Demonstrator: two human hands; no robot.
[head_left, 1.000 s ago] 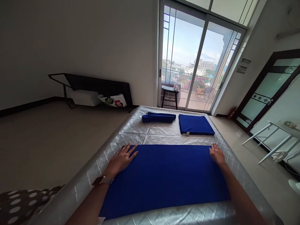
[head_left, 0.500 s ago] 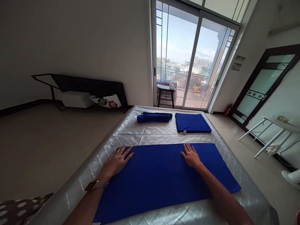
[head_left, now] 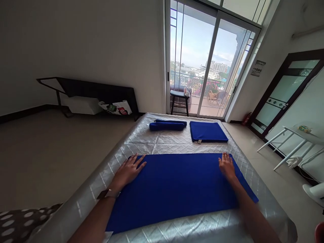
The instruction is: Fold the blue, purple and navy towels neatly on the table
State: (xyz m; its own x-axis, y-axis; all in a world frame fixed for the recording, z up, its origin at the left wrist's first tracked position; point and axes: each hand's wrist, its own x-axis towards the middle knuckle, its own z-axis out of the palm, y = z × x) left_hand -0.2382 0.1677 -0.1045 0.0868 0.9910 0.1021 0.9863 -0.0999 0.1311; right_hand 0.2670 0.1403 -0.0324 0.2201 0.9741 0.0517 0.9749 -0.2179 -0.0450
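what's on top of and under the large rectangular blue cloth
The left hand and right hand are on the large rectangular blue cloth, near its far corners. The silver diamond-patterned covering shows around it; what lies underneath is covered.

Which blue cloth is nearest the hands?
The wide flat cloth, with the left hand and right hand over it; the narrow bundle and square cloth lie beyond it.

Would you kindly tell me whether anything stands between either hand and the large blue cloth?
Nothing visible does: the left hand and the right hand both appear to rest on the large blue cloth, near its far edge. The folded blue bundle and the flat blue stack lie beyond that edge.
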